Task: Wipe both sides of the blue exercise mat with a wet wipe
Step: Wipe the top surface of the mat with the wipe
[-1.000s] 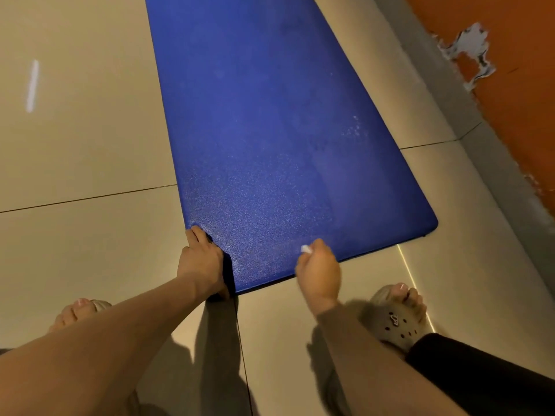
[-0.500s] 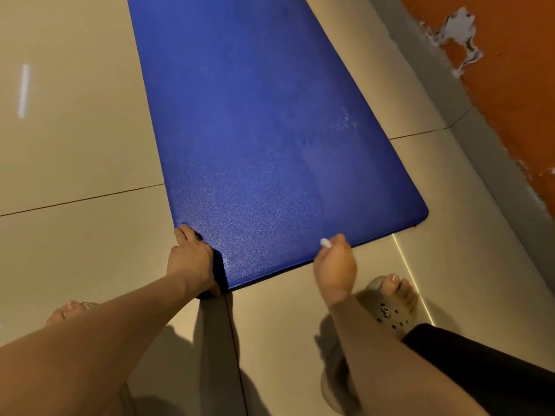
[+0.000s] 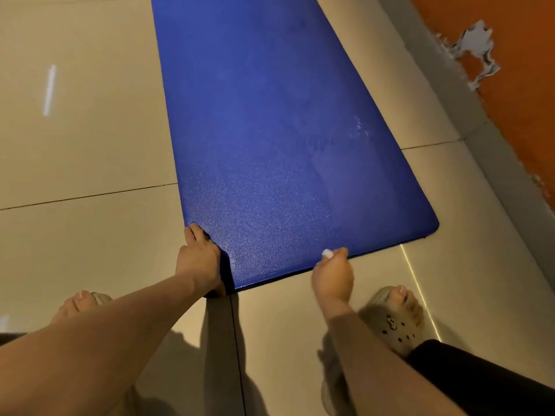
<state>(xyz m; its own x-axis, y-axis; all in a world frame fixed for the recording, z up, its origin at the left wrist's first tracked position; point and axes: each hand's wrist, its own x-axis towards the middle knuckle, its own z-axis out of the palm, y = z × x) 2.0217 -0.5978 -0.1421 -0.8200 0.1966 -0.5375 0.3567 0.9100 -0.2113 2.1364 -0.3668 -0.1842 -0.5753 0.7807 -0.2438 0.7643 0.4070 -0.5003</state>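
The blue exercise mat (image 3: 270,130) lies flat on the beige tiled floor and runs away from me. My left hand (image 3: 199,261) grips the mat's near left corner, fingers curled under the edge, which is slightly lifted there. My right hand (image 3: 332,276) rests at the near edge, further right. A small white bit of wet wipe (image 3: 327,253) pokes out of its closed fingers. Whether this hand also pinches the mat's edge is hidden.
Both my feet, in beige clogs (image 3: 396,322), stand on the tiles just before the mat's near edge. A grey skirting (image 3: 468,121) and an orange wall (image 3: 516,85) with chipped paint run along the right side.
My right hand has slid to the right along the mat's near edge. My left hand has kept its grip on the near left corner.
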